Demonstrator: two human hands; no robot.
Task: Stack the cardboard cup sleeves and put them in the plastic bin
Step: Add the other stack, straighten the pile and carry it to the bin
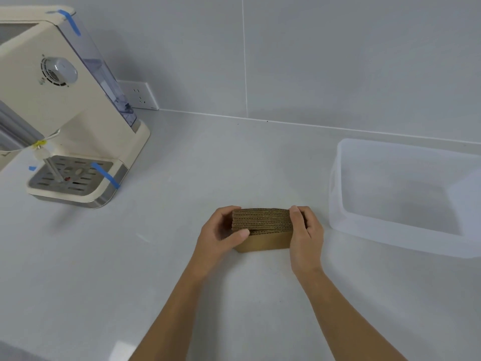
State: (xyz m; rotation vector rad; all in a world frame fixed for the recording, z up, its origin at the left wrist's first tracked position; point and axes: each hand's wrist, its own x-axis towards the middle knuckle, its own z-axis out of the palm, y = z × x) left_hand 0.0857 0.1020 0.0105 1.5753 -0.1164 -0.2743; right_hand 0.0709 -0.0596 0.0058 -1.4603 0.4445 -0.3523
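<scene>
A stack of brown cardboard cup sleeves (261,225) stands on edge on the grey counter, its corrugated edges facing up. My left hand (221,237) clasps the stack's left end, thumb across the front. My right hand (305,234) presses against the right end. A translucent plastic bin (338,194) sits to the right of the stack, a short gap from my right hand, with nothing visible inside it.
A cream water dispenser (52,105) with blue tape strips and a metal drip tray (70,175) stands at the back left. A wall socket (140,96) is behind it. The tiled wall runs along the counter's far edge.
</scene>
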